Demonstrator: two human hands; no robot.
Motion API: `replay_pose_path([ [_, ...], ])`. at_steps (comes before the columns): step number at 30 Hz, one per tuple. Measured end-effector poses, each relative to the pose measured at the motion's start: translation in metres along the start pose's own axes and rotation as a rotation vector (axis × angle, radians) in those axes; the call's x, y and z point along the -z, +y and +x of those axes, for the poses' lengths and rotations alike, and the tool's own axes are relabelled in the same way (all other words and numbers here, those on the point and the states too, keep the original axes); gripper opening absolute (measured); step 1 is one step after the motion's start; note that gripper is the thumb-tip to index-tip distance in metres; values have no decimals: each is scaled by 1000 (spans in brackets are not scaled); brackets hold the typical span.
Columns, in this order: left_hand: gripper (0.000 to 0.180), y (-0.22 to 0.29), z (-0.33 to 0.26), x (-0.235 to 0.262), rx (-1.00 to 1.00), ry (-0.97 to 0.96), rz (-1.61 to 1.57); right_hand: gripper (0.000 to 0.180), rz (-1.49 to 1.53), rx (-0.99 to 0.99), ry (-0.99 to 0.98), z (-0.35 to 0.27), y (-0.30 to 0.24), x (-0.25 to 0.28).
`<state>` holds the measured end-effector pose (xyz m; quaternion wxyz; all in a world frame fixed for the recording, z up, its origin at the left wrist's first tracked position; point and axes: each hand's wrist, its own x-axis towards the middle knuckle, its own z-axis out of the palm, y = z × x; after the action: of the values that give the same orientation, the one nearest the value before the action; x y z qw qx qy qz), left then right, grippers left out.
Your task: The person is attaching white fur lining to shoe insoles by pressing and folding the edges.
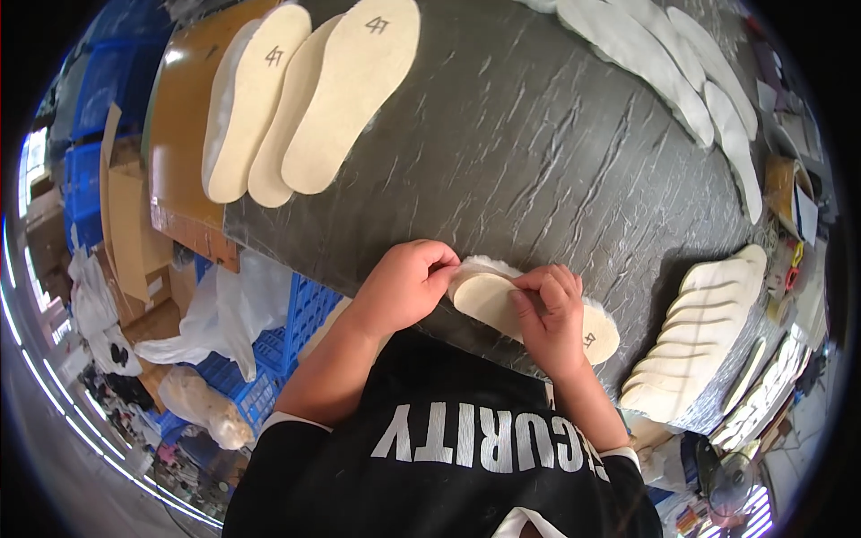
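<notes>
A cream shoe insole with white fleecy edging lies at the near edge of the dark table, a handwritten mark at its right end. My left hand is closed, thumb and index finger pinching at the fluff on its left end. Across the insole's middle lies my right hand, its fingers bent and gripping the upper edge. Fluff shows along the far side, between the two hands. What is under the insole is hidden.
Larger marked insoles lie at the far left. An overlapping row of insoles sits to the right, and pale insole-shaped pieces lie far right. Left of the dark table are a blue crate, a white plastic bag and cardboard.
</notes>
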<state>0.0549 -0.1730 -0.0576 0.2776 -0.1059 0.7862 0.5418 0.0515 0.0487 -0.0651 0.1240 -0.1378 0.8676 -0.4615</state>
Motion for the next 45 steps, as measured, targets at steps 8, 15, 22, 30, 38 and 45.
replay_pose_path([
  [8,9,-4,4,1,71,-84,-199,11,23,-23,-9,-1,5,-1],
  [15,10,1,1,1,84,-130,-334,10,27,-39,-2,-1,5,-1],
  [22,12,2,0,0,94,-142,-381,10,35,-50,7,-1,5,-2],
  [30,10,-6,-3,-2,65,-152,-485,13,35,-93,46,-1,1,-5],
  [38,19,-12,-8,-11,69,-14,-290,29,-157,15,56,-8,5,-1],
  [45,31,7,-16,-17,-436,235,356,38,-474,-61,42,-38,15,23],
])
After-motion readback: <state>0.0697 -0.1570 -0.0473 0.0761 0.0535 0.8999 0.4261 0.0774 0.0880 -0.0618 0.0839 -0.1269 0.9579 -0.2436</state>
